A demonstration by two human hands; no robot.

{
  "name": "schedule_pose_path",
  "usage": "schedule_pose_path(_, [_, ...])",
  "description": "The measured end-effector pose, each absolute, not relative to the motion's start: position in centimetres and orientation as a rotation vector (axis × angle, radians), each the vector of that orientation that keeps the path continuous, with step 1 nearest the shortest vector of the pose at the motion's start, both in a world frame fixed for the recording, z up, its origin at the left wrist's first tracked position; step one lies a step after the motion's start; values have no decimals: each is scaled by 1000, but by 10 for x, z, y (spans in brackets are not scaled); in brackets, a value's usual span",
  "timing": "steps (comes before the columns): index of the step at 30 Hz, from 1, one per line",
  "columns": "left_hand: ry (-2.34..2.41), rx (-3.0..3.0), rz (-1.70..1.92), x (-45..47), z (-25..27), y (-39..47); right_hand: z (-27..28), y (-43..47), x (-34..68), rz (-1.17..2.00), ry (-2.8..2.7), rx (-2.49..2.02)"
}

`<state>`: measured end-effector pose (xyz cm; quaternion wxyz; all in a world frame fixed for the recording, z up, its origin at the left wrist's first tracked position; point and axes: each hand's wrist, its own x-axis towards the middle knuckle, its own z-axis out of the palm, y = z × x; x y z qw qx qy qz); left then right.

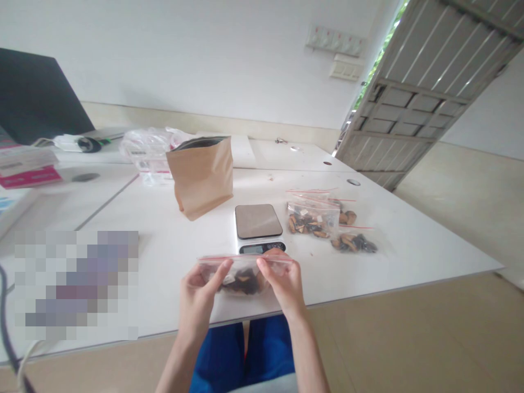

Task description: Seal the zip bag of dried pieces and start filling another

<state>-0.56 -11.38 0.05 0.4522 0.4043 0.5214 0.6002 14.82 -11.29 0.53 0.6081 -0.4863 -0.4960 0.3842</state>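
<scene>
Between my two hands is a clear zip bag (241,281) with a red seal line, holding dark and tan dried pieces that look like mushrooms. My left hand (204,284) pinches its top edge on the left, thumb on the near side. On the right, my right hand (282,278) grips the same edge, thumb pointing inward. Just beyond the bag sits a kitchen scale (258,221) with a bare metal plate; its small display is partly hidden by the bag and fingers. Several similar filled zip bags (313,221) lie overlapping to the right of the scale.
Behind the scale, a brown paper pouch (202,177) stands with its top open. Clear plastic packaging (149,155) lies behind it. A black monitor (43,98) and pink-and-white boxes (30,169) are at the left. A blurred-out object (82,286) lies front left. The table's front edge runs beneath my hands.
</scene>
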Motion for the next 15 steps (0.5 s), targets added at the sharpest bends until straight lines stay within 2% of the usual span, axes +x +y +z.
schedule_pose_path(6, [1154, 1170, 1508, -7, -5, -110, 1, -112, 149, 1029, -1152, -1100])
schedule_pose_path(15, [1129, 1150, 1496, -2, -6, -107, 4, -115, 148, 964, -1226, -1092])
